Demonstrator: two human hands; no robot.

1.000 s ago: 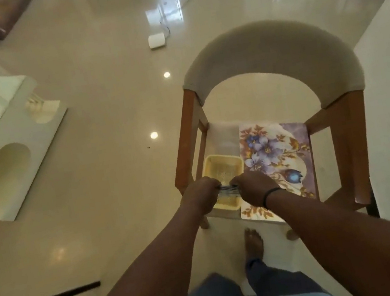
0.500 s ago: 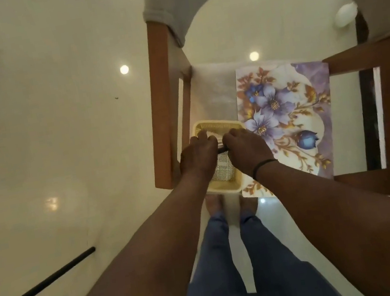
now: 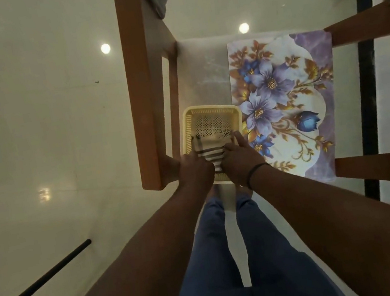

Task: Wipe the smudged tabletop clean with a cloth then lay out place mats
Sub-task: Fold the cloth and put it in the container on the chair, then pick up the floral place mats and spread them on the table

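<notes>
Both hands on the cloth: left hand (image 3: 196,169) and right hand (image 3: 239,163) sit side by side, fingers curled around a striped cloth (image 3: 211,154) bunched between them. Right index finger lies extended along the cloth's right edge; the other fingers are hard to separate. Cloth is dark-and-white striped, its far end spread flat just ahead of the grip, inside a pale yellow perforated basket (image 3: 210,113). Hands overlap the basket's near rim.

Basket rests on a chair seat (image 3: 202,74), directly under the grip. Just right of the grip, touching the basket's right side, lies a floral place mat (image 3: 286,96), flat on the same seat, purple and blue flowers with gold leaves. Wooden chair frame (image 3: 139,92) runs just left of the left hand. Black band (image 3: 254,171) on the right wrist. Below the grip: blue trousers (image 3: 223,259), glossy floor (image 3: 30,123).
</notes>
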